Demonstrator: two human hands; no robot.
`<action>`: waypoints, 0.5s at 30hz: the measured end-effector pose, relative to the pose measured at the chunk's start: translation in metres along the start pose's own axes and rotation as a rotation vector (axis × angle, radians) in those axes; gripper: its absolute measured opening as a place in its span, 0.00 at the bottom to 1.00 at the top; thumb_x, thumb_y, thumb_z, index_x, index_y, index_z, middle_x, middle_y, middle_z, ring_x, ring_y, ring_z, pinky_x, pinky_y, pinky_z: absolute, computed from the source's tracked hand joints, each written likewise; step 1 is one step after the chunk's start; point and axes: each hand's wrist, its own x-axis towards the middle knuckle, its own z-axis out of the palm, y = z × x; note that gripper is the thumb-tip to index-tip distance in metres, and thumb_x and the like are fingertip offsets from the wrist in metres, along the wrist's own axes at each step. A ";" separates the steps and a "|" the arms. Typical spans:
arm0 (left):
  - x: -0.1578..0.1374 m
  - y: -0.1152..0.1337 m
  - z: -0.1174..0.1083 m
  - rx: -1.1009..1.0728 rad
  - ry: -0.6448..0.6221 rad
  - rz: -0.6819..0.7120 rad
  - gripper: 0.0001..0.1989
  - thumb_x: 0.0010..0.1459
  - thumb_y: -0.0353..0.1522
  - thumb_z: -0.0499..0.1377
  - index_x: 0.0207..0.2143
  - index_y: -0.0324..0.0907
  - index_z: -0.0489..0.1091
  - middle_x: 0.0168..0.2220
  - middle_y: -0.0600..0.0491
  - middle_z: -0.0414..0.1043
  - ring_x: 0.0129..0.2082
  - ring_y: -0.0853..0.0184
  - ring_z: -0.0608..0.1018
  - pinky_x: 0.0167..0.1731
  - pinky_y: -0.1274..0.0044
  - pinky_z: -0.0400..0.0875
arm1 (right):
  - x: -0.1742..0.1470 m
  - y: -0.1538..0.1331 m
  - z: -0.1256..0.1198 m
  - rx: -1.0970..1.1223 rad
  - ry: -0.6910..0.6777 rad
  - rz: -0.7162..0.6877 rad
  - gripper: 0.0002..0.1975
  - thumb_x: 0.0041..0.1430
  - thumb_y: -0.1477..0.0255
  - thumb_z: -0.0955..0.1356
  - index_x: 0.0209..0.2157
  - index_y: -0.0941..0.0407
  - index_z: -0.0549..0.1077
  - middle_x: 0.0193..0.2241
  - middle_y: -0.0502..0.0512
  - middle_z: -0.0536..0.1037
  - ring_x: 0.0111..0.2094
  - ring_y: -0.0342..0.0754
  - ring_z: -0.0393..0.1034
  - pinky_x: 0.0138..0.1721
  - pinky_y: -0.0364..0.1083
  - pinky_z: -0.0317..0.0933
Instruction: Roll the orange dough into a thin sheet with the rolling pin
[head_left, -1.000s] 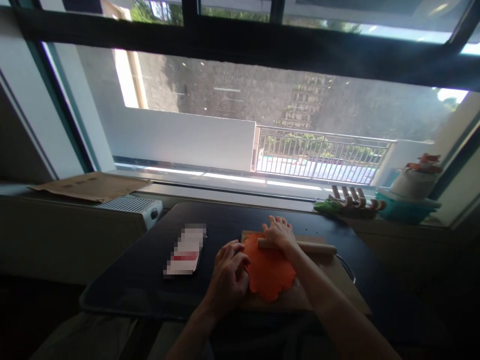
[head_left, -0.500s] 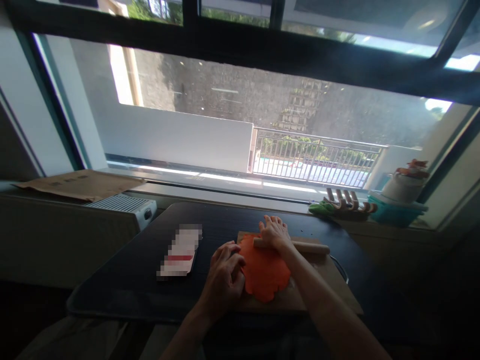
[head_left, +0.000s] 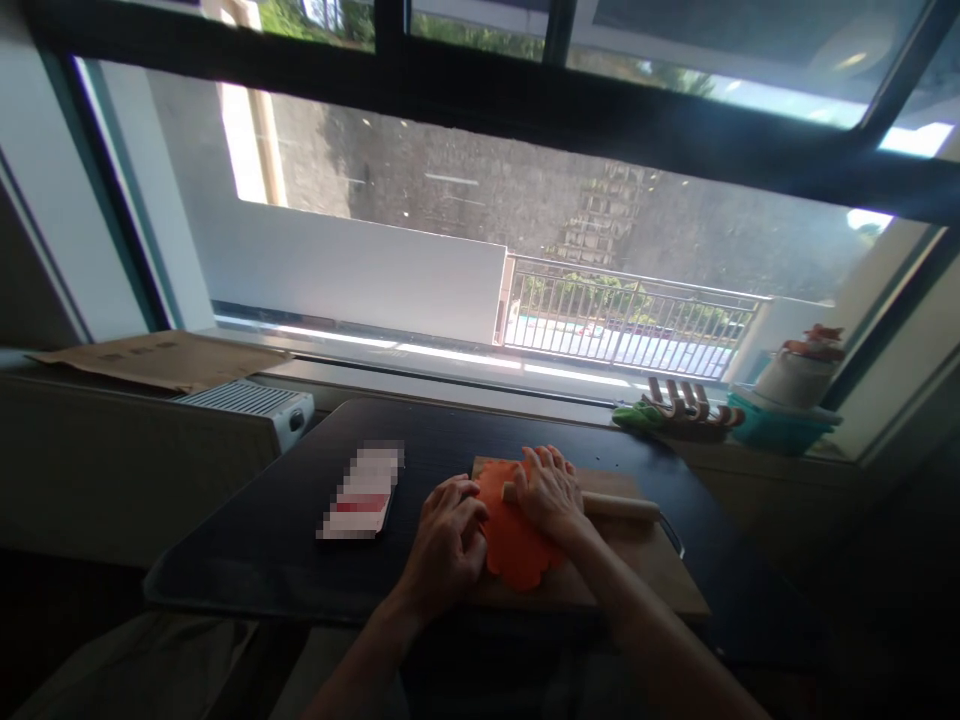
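A flattened sheet of orange dough (head_left: 517, 550) with a wavy edge lies on a wooden board (head_left: 645, 570). Across its upper part rests a pale rolling pin (head_left: 622, 507), which reaches out past the dough to the right. My right hand (head_left: 551, 490) lies palm down over the pin, fingers stretched out and a little apart; it covers part of the pin and dough. At the dough's left edge, my left hand (head_left: 450, 530) has its fingers curled, with fingertips and thumb against the edge. How much dough is between them is hidden.
A phone (head_left: 364, 495) with a blurred screen lies on the dark table (head_left: 247, 550), left of the board. A metal handle (head_left: 673, 535) shows at the board's right end. On the sill stand a brown rack (head_left: 690, 402) and a teal container (head_left: 784, 422). A brown paper bag (head_left: 180, 360) lies at left.
My right hand has moved slightly toward me, and the rolling pin has rolled the same way over the dough. The left hand stays at the dough's edge. The view has shifted a little.
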 end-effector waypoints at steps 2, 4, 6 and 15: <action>-0.001 -0.001 0.000 0.008 0.001 -0.005 0.12 0.47 0.21 0.53 0.33 0.44 0.69 0.47 0.48 0.68 0.55 0.56 0.66 0.54 0.60 0.66 | 0.028 0.000 -0.002 0.006 -0.062 0.050 0.27 0.66 0.58 0.53 0.60 0.55 0.60 0.60 0.60 0.62 0.62 0.55 0.48 0.58 0.55 0.44; -0.002 -0.002 0.001 0.018 0.000 -0.012 0.12 0.48 0.22 0.53 0.33 0.44 0.69 0.47 0.48 0.68 0.56 0.55 0.66 0.53 0.59 0.66 | 0.053 -0.001 -0.003 0.013 -0.108 0.081 0.28 0.65 0.57 0.54 0.61 0.56 0.60 0.59 0.62 0.62 0.62 0.56 0.50 0.57 0.55 0.46; -0.002 -0.002 0.001 0.025 -0.002 -0.016 0.12 0.49 0.23 0.53 0.33 0.44 0.69 0.47 0.48 0.68 0.56 0.54 0.65 0.53 0.59 0.66 | 0.064 -0.002 -0.004 0.016 -0.117 0.091 0.28 0.65 0.57 0.54 0.61 0.56 0.60 0.59 0.62 0.63 0.61 0.56 0.51 0.57 0.56 0.46; 0.002 0.002 -0.002 -0.012 0.006 0.007 0.12 0.48 0.21 0.52 0.32 0.43 0.69 0.45 0.47 0.69 0.54 0.55 0.67 0.53 0.59 0.66 | -0.021 -0.007 -0.010 0.023 -0.038 0.003 0.26 0.66 0.58 0.52 0.58 0.52 0.63 0.64 0.58 0.55 0.65 0.55 0.43 0.59 0.55 0.43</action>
